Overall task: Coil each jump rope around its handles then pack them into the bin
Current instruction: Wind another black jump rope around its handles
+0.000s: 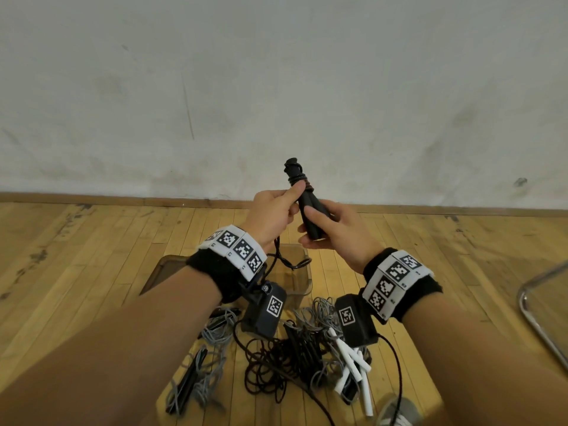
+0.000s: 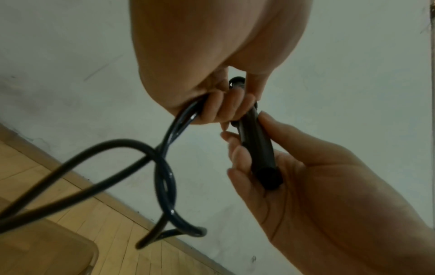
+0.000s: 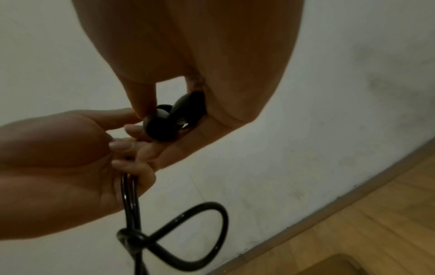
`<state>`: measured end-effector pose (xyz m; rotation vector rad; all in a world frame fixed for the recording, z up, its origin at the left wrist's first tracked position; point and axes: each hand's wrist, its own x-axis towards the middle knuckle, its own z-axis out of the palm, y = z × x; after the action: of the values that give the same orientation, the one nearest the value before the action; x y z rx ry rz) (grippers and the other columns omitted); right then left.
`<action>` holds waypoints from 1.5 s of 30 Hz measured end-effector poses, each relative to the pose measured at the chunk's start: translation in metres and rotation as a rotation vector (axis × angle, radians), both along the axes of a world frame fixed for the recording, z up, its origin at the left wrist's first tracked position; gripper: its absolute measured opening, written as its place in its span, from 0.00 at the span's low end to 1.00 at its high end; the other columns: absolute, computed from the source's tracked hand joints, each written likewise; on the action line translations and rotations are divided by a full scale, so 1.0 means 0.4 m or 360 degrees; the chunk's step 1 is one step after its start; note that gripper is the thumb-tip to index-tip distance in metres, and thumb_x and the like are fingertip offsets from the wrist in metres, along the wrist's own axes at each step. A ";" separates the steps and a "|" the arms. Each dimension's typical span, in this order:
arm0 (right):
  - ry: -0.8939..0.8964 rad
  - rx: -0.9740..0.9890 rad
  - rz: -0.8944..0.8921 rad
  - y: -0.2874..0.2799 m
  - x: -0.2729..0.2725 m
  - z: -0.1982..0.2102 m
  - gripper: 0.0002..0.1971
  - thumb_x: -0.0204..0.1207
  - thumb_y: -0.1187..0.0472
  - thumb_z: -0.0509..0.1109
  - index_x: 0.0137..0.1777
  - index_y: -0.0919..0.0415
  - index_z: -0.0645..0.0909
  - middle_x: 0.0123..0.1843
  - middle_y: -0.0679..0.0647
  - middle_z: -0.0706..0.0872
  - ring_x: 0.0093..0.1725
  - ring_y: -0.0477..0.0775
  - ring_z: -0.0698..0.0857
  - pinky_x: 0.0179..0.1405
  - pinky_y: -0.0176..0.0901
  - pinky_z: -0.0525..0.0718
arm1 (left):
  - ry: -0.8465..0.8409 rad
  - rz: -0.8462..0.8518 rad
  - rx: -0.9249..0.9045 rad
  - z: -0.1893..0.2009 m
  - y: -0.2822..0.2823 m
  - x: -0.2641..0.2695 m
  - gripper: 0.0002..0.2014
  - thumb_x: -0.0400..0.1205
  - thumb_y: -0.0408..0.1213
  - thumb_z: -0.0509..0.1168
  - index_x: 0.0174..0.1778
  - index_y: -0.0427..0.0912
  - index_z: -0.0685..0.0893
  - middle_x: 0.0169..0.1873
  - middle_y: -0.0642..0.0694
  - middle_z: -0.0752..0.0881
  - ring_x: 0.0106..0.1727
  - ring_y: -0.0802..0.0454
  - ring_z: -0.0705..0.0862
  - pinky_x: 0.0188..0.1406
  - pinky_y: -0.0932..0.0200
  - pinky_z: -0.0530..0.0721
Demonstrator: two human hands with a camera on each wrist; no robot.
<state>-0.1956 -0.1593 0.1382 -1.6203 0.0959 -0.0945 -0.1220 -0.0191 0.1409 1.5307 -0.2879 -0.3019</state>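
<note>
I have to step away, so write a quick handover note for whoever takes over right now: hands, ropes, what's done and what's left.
Left hand: grips the loose black rope and pinches the turns near the top of the handles.
Right hand: holds the pair of black handles upright above the bin.
Done: a few turns wound at the top of the handles.
Left: wind the hanging slack, drop it in the bin, which looks empty, then coil the tangled grey, black and white-handled ropes in the pile nearest you.

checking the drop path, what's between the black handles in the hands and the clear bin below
Only the loose rope hanging from the left hand, looping above the bin under the handles held by the right hand. Head view.
</note>
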 end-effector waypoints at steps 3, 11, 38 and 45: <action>-0.0132 -0.0164 -0.0103 -0.018 0.007 -0.011 0.16 0.85 0.62 0.71 0.71 0.58 0.81 0.49 0.58 0.89 0.43 0.53 0.91 0.50 0.53 0.93 | -0.0050 0.0002 0.0038 -0.002 0.003 -0.001 0.16 0.87 0.49 0.68 0.40 0.42 0.90 0.28 0.51 0.85 0.26 0.58 0.78 0.27 0.67 0.76; -0.0238 -0.0907 -0.0411 -0.044 0.023 -0.025 0.30 0.82 0.51 0.74 0.84 0.49 0.71 0.66 0.48 0.88 0.46 0.49 0.93 0.56 0.51 0.91 | -0.0175 0.0157 0.0146 -0.018 0.011 0.005 0.08 0.86 0.40 0.70 0.43 0.48 0.93 0.23 0.52 0.77 0.23 0.60 0.72 0.33 0.67 0.74; -0.0036 -0.0120 -0.0022 0.009 0.004 0.002 0.22 0.88 0.52 0.65 0.81 0.40 0.69 0.57 0.62 0.89 0.42 0.58 0.90 0.50 0.56 0.93 | -0.0002 0.0127 -0.0016 0.004 0.013 0.005 0.18 0.83 0.55 0.71 0.43 0.42 0.93 0.18 0.56 0.68 0.20 0.58 0.65 0.25 0.63 0.65; -0.0158 -0.0342 -0.0190 -0.012 0.017 -0.009 0.29 0.85 0.56 0.71 0.85 0.51 0.68 0.50 0.54 0.86 0.39 0.47 0.88 0.50 0.45 0.91 | -0.0141 0.0091 0.0097 0.004 0.013 -0.006 0.22 0.86 0.51 0.68 0.28 0.43 0.85 0.20 0.50 0.74 0.25 0.54 0.72 0.31 0.64 0.76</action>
<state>-0.1887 -0.1642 0.1347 -1.8209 0.1092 -0.2850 -0.1243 -0.0138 0.1425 1.6124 -0.3068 -0.1997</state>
